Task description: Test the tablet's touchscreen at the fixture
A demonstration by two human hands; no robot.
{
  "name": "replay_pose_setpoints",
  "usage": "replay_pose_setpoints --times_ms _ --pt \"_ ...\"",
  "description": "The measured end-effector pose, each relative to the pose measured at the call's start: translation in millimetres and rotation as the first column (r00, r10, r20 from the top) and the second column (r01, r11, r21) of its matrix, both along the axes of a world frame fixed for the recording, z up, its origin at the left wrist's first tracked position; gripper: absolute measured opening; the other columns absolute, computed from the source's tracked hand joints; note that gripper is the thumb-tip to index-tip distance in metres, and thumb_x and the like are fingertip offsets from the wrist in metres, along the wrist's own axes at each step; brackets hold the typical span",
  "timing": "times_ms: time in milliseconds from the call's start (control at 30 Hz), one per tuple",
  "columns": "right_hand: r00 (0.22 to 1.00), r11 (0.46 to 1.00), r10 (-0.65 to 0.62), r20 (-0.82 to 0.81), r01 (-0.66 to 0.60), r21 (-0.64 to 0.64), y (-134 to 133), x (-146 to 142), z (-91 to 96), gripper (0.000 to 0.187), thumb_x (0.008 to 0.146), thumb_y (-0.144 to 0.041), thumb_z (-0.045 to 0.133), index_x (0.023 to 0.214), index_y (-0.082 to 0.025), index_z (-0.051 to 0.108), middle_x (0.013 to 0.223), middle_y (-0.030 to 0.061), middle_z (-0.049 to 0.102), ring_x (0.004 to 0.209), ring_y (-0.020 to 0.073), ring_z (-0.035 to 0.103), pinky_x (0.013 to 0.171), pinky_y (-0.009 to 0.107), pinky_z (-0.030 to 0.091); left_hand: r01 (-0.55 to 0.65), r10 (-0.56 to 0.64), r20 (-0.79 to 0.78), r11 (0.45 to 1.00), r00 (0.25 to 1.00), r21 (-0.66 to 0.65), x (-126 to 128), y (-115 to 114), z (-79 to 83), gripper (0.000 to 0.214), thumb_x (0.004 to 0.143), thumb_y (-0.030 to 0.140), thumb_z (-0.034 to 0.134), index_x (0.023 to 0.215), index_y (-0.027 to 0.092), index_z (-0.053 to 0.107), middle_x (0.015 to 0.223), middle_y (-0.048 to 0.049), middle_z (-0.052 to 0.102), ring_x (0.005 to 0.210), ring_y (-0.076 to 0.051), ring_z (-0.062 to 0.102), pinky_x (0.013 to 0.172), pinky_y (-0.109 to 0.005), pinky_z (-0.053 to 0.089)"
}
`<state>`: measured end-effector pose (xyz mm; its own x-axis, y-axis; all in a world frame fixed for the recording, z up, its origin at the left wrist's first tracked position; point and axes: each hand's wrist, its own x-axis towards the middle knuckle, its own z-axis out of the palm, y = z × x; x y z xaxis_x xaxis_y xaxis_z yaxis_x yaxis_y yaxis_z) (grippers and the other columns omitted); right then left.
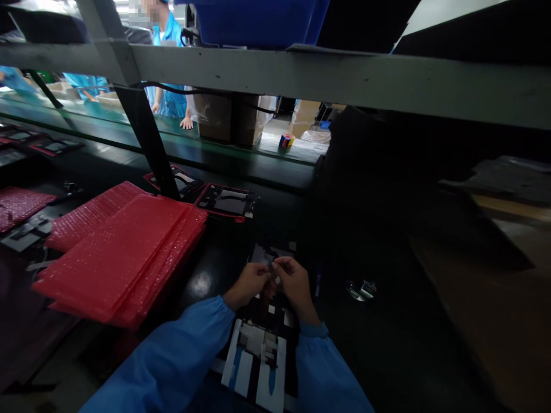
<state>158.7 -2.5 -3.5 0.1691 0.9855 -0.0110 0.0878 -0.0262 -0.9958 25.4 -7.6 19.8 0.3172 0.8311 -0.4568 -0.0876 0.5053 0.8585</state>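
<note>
My left hand (253,282) and my right hand (295,284) meet over a dark flat device panel (272,310) in front of me. Both hands have thumb and fingers pinched together, close to each other. Whatever lies between the fingertips is too small and dim to make out. Nearer to me, between my blue sleeves, is a white and silver battery-like assembly (253,364) with blue strips and circuit parts. To the right of my right hand lies a thin blue pen-like object (318,280).
A stack of red bubble-wrap bags (120,252) lies at left. Beyond it are device panels (226,199) on red wrap. A shiny roll (361,289) sits at right. A metal shelf beam (301,74) crosses above, holding a blue bin (258,23). A co-worker's hand (186,123) rests on the far bench.
</note>
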Motion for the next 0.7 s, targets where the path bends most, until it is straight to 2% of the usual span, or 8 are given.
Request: replay_pose_setpoints --times_ms 133,300,433,567,700 --pt "0.999 1.0 0.015 0.033 -0.015 0.001 -0.8 -0.5 1.1 0.038 0.063 -0.054 0.077 0.075 -0.02 0.064 0.064 0.0018 0.063 0.06 0.0186 0.058 0.057 0.031 0.046 -0.005 0.005 0.01 1.0 1.0 -0.001 0.3 -0.1 -2.5 0.022 0.086 0.02 0.059 0.065 0.014 0.057 0.053 0.0019 0.061 0.043 -0.008 0.057 0.045 -0.017 0.044" --pt "0.997 0.999 0.051 0.059 -0.051 -0.004 -2.0 -1.6 1.8 0.036 0.065 -0.052 0.077 0.072 -0.021 0.061 0.058 0.0003 0.06 0.054 0.0177 0.055 0.052 0.029 0.044 -0.006 0.006 0.007 1.0 1.0 0.008 -0.6 0.6 -4.3 0.024 0.083 0.026 0.066 0.064 0.014 0.058 0.055 0.001 0.062 0.046 -0.009 0.059 0.047 -0.019 0.046" --pt "0.995 0.997 0.079 0.053 -0.079 -0.009 -2.8 -2.8 2.4 0.036 0.066 -0.053 0.075 0.071 -0.023 0.057 0.054 -0.0012 0.058 0.048 0.0169 0.053 0.047 0.028 0.042 -0.014 0.014 -0.009 0.999 1.0 0.032 -0.7 -0.6 -4.2 0.024 0.085 0.022 0.062 0.063 0.013 0.06 0.056 0.0001 0.063 0.046 -0.009 0.059 0.049 -0.019 0.047" --pt "0.995 0.996 0.093 0.045 -0.093 0.002 -2.8 -1.3 3.2 0.036 0.065 -0.053 0.076 0.069 -0.023 0.056 0.057 -0.0008 0.059 0.05 0.0166 0.054 0.048 0.028 0.044 -0.017 0.02 -0.047 0.997 0.999 0.069 0.8 -2.9 -6.7 0.026 0.087 0.018 0.055 0.063 0.013 0.061 0.052 0.0007 0.06 0.044 -0.009 0.058 0.046 -0.018 0.043" --pt "0.995 0.996 0.09 0.034 -0.091 0.017 -2.0 1.3 3.4 0.042 0.063 -0.057 0.078 0.067 -0.022 0.056 0.06 0.0 0.06 0.055 0.017 0.057 0.054 0.029 0.047 -0.006 0.016 -0.094 0.995 0.995 0.104 2.0 -4.8 -9.9 0.028 0.088 0.025 0.057 0.063 0.013 0.062 0.05 0.0007 0.06 0.044 -0.01 0.057 0.045 -0.018 0.042"
